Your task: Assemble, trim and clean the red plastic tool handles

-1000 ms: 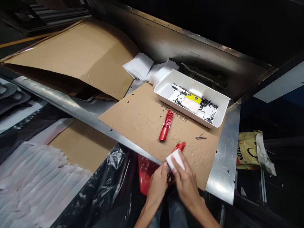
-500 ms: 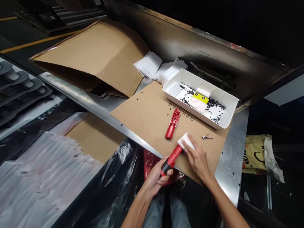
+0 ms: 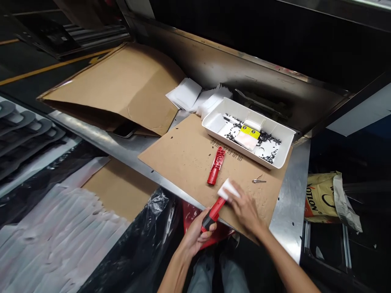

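Note:
My left hand (image 3: 198, 232) is closed around the black lower part of a red-and-black plastic tool housing (image 3: 218, 206), which tilts up toward the cardboard. With my right hand (image 3: 246, 205) I press a folded white cloth (image 3: 228, 189) over the housing's upper end, so that end is hidden. Just beyond, a separate red plastic half-shell (image 3: 216, 166) lies on the brown cardboard sheet (image 3: 180, 162) with its ribbed inside showing. Small metal nippers (image 3: 259, 180) rest to the right of my right hand.
A white tray (image 3: 210, 127) holds black bits, a pen and a yellow-and-white packet (image 3: 249, 136). White cloths (image 3: 185, 93) are stacked behind, beside a large cardboard box (image 3: 122, 81). Wrapped white parts (image 3: 61, 236) lie at lower left; a yellow sack (image 3: 324, 197) stands right of the metal table (image 3: 287, 228).
The whole view has shifted, with the table's things a little lower and further left. Both hands keep their hold, and the cloth stays at the housing's upper end.

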Available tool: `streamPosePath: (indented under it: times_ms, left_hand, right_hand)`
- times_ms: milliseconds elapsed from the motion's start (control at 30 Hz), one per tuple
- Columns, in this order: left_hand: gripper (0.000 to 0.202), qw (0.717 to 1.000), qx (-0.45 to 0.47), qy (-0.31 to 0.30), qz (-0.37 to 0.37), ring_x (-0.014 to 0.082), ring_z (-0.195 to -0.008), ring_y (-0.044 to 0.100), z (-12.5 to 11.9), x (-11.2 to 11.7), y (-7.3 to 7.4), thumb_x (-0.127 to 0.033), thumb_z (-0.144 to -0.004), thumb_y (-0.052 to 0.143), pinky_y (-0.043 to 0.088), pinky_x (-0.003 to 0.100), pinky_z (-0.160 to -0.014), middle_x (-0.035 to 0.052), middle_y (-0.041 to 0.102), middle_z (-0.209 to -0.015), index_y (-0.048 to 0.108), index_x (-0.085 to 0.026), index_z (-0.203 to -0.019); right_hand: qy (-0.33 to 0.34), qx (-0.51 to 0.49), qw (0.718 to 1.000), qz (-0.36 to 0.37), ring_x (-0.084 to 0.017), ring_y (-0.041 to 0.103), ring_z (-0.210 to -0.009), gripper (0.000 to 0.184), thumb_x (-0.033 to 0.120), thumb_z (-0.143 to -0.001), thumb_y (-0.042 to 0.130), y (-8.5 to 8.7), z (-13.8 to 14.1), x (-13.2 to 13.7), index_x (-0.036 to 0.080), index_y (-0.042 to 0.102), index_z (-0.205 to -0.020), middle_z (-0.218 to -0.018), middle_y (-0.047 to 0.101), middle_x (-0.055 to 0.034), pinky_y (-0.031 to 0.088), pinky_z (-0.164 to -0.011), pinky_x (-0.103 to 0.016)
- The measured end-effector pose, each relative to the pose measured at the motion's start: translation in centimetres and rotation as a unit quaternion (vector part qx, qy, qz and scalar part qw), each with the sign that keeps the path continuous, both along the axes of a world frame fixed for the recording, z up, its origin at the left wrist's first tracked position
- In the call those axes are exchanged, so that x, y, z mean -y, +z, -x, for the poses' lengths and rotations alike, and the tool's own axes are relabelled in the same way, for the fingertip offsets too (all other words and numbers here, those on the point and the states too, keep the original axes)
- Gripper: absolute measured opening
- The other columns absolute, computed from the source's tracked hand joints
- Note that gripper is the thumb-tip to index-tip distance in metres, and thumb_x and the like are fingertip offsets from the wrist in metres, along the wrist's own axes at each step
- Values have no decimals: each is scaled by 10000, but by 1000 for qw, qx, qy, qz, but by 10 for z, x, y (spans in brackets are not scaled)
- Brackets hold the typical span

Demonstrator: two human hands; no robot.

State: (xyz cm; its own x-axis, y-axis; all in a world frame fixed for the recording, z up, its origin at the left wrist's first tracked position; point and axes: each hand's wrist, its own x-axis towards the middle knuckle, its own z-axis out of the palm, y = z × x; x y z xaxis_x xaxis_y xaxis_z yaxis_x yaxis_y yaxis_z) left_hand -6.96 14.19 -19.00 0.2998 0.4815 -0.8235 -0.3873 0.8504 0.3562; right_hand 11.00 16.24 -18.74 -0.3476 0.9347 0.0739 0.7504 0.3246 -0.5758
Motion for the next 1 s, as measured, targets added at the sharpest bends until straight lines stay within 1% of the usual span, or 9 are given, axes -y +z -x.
streamPosePath:
  times_ms: [67,233,300,400,533,600,733,867,1000]
  left_hand:
    - [338,1000,-10,-8,-11,3,-300,225,0,1,-1,-481,-912,465,73,106,-329,-36,500,-480,502,-163,-804]
    - [439,997,-59,-27,-44,9,-316,233,0,1,-1,-592,-763,602,43,128,-357,-41,513,-478,513,-176,-870]
    - [496,994,-86,-35,-61,15,-323,249,0,0,0,-630,-732,607,46,137,-363,-40,516,-482,532,-169,-900]
    - [598,985,-138,-52,-92,36,-320,280,1,-1,1,-655,-744,579,50,152,-367,-39,512,-455,568,-142,-1052]
    - [705,968,-195,-79,-134,61,-320,299,1,-3,0,-643,-771,551,90,165,-361,-41,504,-420,547,-102,-1223]
    - [735,961,-214,-94,-146,70,-307,288,2,-5,-2,-648,-780,521,113,175,-350,-40,497,-401,547,-82,-1248]
    - [772,949,-246,-119,-157,85,-286,277,2,-6,-6,-663,-785,478,150,199,-338,-35,493,-385,550,-52,-1252]
    - [745,940,-264,-134,-173,92,-302,288,4,-6,-7,-642,-802,451,160,205,-348,-45,474,-387,552,-58,-1253]
    - [708,933,-275,-143,-184,105,-329,320,4,-6,-10,-629,-817,439,187,214,-360,-44,477,-406,566,-76,-1239]
  right_hand:
    - [-52,9,999,4,-274,519,-1297,414,215,-984,417,2,-4,-6,302,507,-1379,-1518,413,-73,521,-992,-449]
    - [-16,31,999,42,-241,505,-1309,443,196,-961,473,6,-12,-8,380,509,-1363,-1519,417,-6,509,-1015,-409]
    - [-30,42,997,51,-253,534,-1276,408,231,-972,466,8,-14,-10,381,529,-1347,-1521,414,-13,520,-995,-424]
    - [-42,59,996,60,-280,536,-1265,413,252,-972,469,11,-16,-12,392,514,-1358,-1527,404,-21,526,-975,-459]
    - [-41,78,993,75,-299,537,-1252,414,245,-967,481,10,-19,-13,424,525,-1338,-1519,419,-8,510,-970,-498]
    - [-41,84,992,78,-314,526,-1257,389,267,-970,480,9,-20,-14,426,543,-1319,-1517,421,-4,494,-972,-525]
    - [-31,87,993,79,-295,541,-1237,389,288,-970,486,10,-22,-15,446,530,-1322,-1522,415,0,501,-959,-500]
    - [-36,87,993,73,-293,543,-1232,353,296,-979,465,11,-21,-18,433,573,-1286,-1502,445,-5,486,-971,-482]
    - [-37,88,993,74,-296,557,-1214,364,303,-969,492,10,-19,-18,433,558,-1302,-1502,446,-7,493,-957,-470]
